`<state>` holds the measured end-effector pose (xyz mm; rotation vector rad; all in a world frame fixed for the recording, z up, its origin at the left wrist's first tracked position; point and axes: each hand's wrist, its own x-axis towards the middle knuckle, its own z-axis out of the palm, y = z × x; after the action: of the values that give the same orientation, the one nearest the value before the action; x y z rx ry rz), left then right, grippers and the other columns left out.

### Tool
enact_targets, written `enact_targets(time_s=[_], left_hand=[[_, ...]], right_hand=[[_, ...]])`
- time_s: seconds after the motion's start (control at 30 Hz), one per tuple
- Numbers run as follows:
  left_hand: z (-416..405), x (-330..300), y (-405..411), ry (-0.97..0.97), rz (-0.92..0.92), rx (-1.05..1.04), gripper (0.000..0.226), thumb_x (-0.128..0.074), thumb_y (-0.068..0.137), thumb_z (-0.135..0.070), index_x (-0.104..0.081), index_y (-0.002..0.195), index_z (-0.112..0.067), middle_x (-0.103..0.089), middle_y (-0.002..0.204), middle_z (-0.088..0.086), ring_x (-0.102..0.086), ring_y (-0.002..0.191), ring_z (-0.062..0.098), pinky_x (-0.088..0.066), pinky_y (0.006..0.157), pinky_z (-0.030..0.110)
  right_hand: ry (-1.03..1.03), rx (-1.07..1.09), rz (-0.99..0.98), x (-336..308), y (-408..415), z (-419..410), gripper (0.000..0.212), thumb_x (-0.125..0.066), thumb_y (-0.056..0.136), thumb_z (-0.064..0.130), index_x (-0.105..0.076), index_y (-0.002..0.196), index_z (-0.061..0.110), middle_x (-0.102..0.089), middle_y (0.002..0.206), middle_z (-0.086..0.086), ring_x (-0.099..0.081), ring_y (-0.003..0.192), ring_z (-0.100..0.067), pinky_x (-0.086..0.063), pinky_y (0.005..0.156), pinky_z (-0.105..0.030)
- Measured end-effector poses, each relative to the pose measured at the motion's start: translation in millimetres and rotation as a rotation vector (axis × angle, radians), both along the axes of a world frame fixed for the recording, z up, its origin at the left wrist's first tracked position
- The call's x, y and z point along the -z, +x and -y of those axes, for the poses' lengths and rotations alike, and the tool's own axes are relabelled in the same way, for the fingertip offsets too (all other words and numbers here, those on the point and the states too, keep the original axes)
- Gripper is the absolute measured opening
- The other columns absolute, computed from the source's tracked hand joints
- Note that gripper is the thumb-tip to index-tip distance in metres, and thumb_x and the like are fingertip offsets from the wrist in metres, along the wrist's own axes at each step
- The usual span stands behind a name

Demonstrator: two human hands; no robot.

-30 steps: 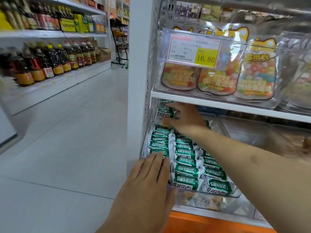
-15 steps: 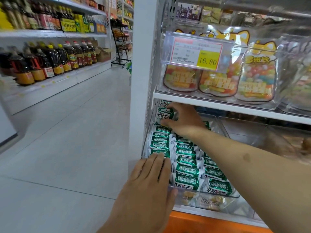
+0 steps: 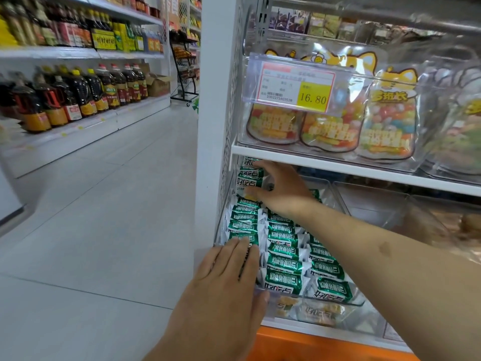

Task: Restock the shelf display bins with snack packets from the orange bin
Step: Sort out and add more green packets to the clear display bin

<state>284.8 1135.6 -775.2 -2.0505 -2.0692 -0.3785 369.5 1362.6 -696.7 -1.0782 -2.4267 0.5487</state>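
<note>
Head view shows the white shelf unit [image 3: 338,168] first: an upper tier of candy pouches [image 3: 330,131] behind a price tag [image 3: 296,86], and below it the clear display bin [image 3: 346,300] I am filling. Green snack packets [image 3: 283,267] lie in rows across that bin, nearly to its front wall.

I judge the step to be arranging packets at the rear of the bin. My right hand [image 3: 283,188] reaches under the shelf edge, fingers curled onto a standing stack of packets [image 3: 250,178] at the back left; whether it pinches one or only presses the stack, I cannot tell. My left hand [image 3: 226,280] lies flat, fingers straight, on the front left packets, holding nothing.

Next move, in my judgement: settle the rear stack, then withdraw for more stock.

Only an edge of the orange bin [image 3: 299,345] shows at the bottom; its contents are cut off. The neighbouring bin [image 3: 369,201] to the right is blurred.
</note>
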Motion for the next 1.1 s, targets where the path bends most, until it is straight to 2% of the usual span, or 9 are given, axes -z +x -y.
enact_targets(time_s=[0.17,0.27,0.3,0.43,0.53,0.6,0.77,0.93,1.1], left_hand=[[5,-13,4,-0.075,0.085,-0.028,0.063,-0.029,0.106,-0.059,-0.050,0.155,-0.025,-0.048,0.160,-0.003,-0.042,0.149,0.016,-0.025,0.126,0.035],[13,-31,13,-0.159,0.174,-0.011,0.065,-0.010,0.107,-0.063,0.009,0.165,-0.039,0.017,0.168,-0.019,0.018,0.156,0.003,0.016,0.121,0.029],[19,-38,16,-0.195,0.195,-0.012,0.067,-0.006,0.106,-0.065,0.018,0.163,-0.039,0.025,0.166,-0.021,0.026,0.153,0.002,0.019,0.120,0.028],[38,-46,23,-0.186,0.197,0.026,0.066,-0.009,0.107,-0.062,0.007,0.166,-0.038,0.009,0.172,-0.019,0.015,0.158,0.003,0.010,0.124,0.027],[51,-45,37,-0.165,0.228,0.111,0.063,-0.018,0.109,-0.060,-0.013,0.167,-0.035,-0.016,0.172,-0.015,-0.011,0.159,0.009,-0.016,0.131,0.037],[61,-44,52,-0.169,0.271,0.162,0.062,-0.025,0.109,-0.057,-0.027,0.164,-0.028,-0.032,0.165,-0.011,-0.028,0.151,0.010,-0.033,0.124,0.040],[89,-13,83,-0.233,0.349,0.154,0.054,-0.035,0.110,-0.047,-0.043,0.156,-0.020,-0.045,0.156,-0.006,-0.044,0.139,0.015,-0.041,0.114,0.036],[127,54,100,-0.370,0.426,0.032,0.054,-0.036,0.111,-0.046,-0.043,0.157,-0.018,-0.042,0.160,-0.004,-0.040,0.146,0.016,-0.032,0.120,0.030],[153,108,86,-0.450,0.407,-0.156,0.062,-0.027,0.111,-0.049,-0.013,0.168,-0.029,-0.005,0.175,-0.010,0.003,0.161,0.011,0.000,0.127,0.032]], right_hand=[[-0.011,-0.013,0.015,-6,10,15,0.075,-0.075,0.093,0.050,-0.040,0.158,0.034,-0.063,0.117,0.013,-0.056,0.105,-0.006,-0.036,0.083,-0.012],[0.040,-0.015,0.013,-6,29,28,0.070,-0.067,0.097,0.055,-0.040,0.158,0.031,-0.052,0.148,0.007,-0.047,0.136,-0.014,-0.034,0.098,-0.014],[0.077,-0.011,0.022,-6,38,35,0.066,-0.064,0.100,0.054,-0.041,0.157,0.030,-0.046,0.155,0.005,-0.044,0.140,-0.017,-0.033,0.103,-0.019],[0.089,0.012,0.038,-9,86,82,0.053,-0.054,0.106,0.047,-0.046,0.154,0.026,-0.049,0.151,-0.002,-0.043,0.140,-0.021,-0.037,0.114,-0.032],[0.155,-0.037,-0.008,-7,128,125,0.047,-0.052,0.105,0.044,-0.055,0.144,0.018,-0.049,0.149,0.000,-0.041,0.143,-0.015,-0.033,0.121,-0.034],[0.152,-0.060,-0.029,0,157,157,0.040,-0.053,0.106,0.040,-0.057,0.139,0.018,-0.050,0.145,0.002,-0.044,0.139,-0.013,-0.033,0.117,-0.026],[0.014,-0.092,-0.043,46,214,229,0.028,-0.057,0.107,0.031,-0.058,0.132,0.018,-0.053,0.133,0.003,-0.048,0.127,-0.011,-0.031,0.104,-0.010],[-0.235,-0.102,0.064,132,235,275,0.037,-0.059,0.105,0.033,-0.055,0.140,0.021,-0.053,0.137,0.005,-0.049,0.129,-0.013,-0.041,0.107,-0.023],[-0.419,-0.209,0.254,217,206,292,0.062,-0.065,0.100,0.040,-0.042,0.155,0.024,-0.045,0.155,0.000,-0.038,0.146,-0.021,-0.037,0.118,-0.037]])
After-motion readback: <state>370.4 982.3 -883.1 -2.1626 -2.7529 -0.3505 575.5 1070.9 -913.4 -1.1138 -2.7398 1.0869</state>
